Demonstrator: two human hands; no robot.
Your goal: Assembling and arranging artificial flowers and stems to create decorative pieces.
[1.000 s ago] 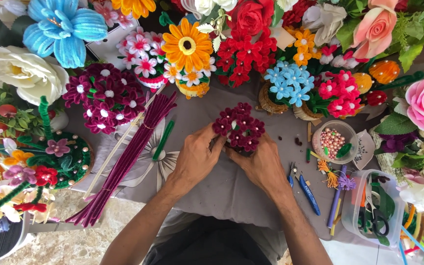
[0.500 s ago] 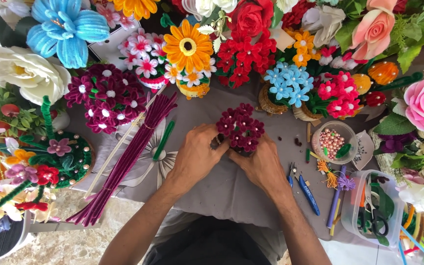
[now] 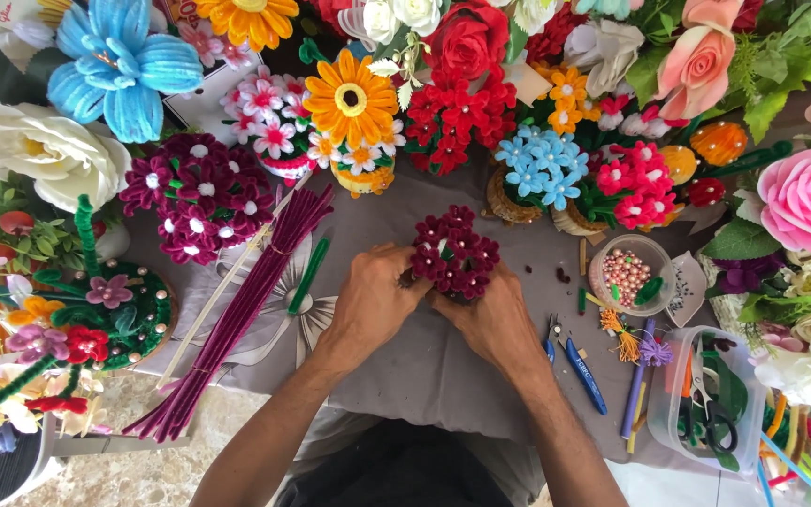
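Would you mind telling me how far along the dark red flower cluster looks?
Done: the dark red cluster already has many small blossoms bunched into a dome. In hand: the left hand and right hand grip its base on the grey cloth. Left: a bundle of maroon stems lies unused beside it, and no pot shows under it, unlike the finished bouquets behind.

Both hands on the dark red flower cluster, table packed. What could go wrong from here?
1. Both hands, left hand and right hand, press on the dark red flower cluster; squeezing may bend its small petals.
2. The open bead bowl stands close beside the right hand; a sideways nudge might spill it.
3. The bundle of maroon stems lies past the table edge and may slide off.
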